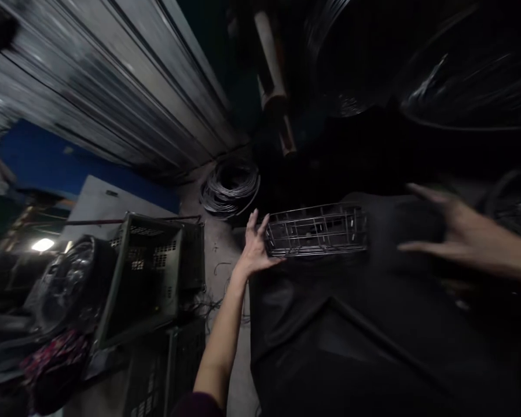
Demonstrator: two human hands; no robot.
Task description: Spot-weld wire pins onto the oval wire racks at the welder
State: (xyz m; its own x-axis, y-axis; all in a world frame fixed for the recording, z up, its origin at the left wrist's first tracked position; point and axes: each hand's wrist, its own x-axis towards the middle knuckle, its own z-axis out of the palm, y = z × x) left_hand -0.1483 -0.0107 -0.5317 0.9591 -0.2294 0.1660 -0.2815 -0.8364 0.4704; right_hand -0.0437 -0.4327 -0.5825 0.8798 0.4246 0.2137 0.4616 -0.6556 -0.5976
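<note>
A bundle of wire grids, or a wire basket [316,230], lies level across the dark cloth [330,336] in front of me; which of the two I cannot tell. At its left end is my left hand [256,249], fingers spread upward and thumb stretched along the lower edge, seemingly touching the wires without wrapping round them. Off to the right, apart from the wire piece, my right hand [455,231] hangs with thumb and fingers wide apart and nothing between them. Motion blurs that hand a little.
A coil of wire [230,188] lies on the floor beyond my left hand. Green plastic crates [117,284] stand on the left, near a wrapped spool [73,284]. A rusty pipe-like part [273,63] juts in overhead. Dark plastic-wrapped rolls [469,87] fill the upper right.
</note>
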